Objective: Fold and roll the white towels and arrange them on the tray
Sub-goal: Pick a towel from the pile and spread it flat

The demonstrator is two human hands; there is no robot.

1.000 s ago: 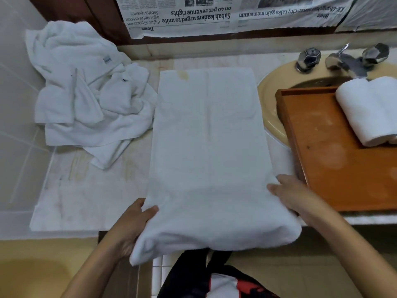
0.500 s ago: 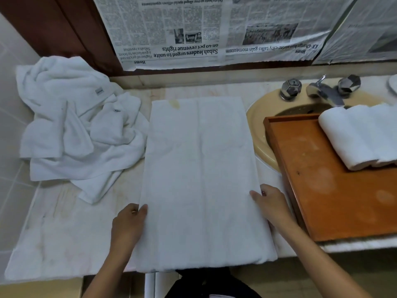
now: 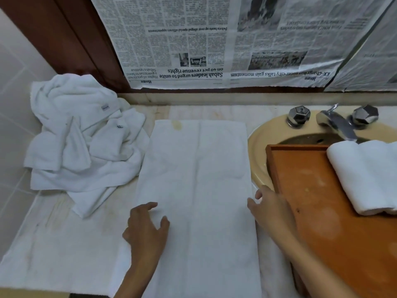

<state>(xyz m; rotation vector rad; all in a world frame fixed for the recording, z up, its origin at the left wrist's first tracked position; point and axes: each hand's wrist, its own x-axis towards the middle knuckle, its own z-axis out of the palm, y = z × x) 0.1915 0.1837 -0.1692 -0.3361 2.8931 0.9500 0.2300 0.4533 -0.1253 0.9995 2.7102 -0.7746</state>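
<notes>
A folded white towel (image 3: pixel 199 190) lies flat as a long strip down the middle of the counter, a yellowish stain near its far left corner. My left hand (image 3: pixel 147 231) rests on its left edge with fingers spread and relaxed. My right hand (image 3: pixel 269 208) touches its right edge with loose fingers. The wooden tray (image 3: pixel 315 211) sits over the sink at the right, and rolled white towels (image 3: pixel 369 175) lie on its far right part.
A heap of crumpled white towels (image 3: pixel 83 140) sits at the back left of the marble counter (image 3: pixel 53 254). The beige sink (image 3: pixel 268 134) with chrome taps (image 3: pixel 335 121) lies behind the tray. Newspaper (image 3: pixel 214 39) covers the wall.
Both hands slid forward along the towel's side edges, away from its near end. The near end, held up off the counter edge a second ago, now lies flat. The camera tilted up.
</notes>
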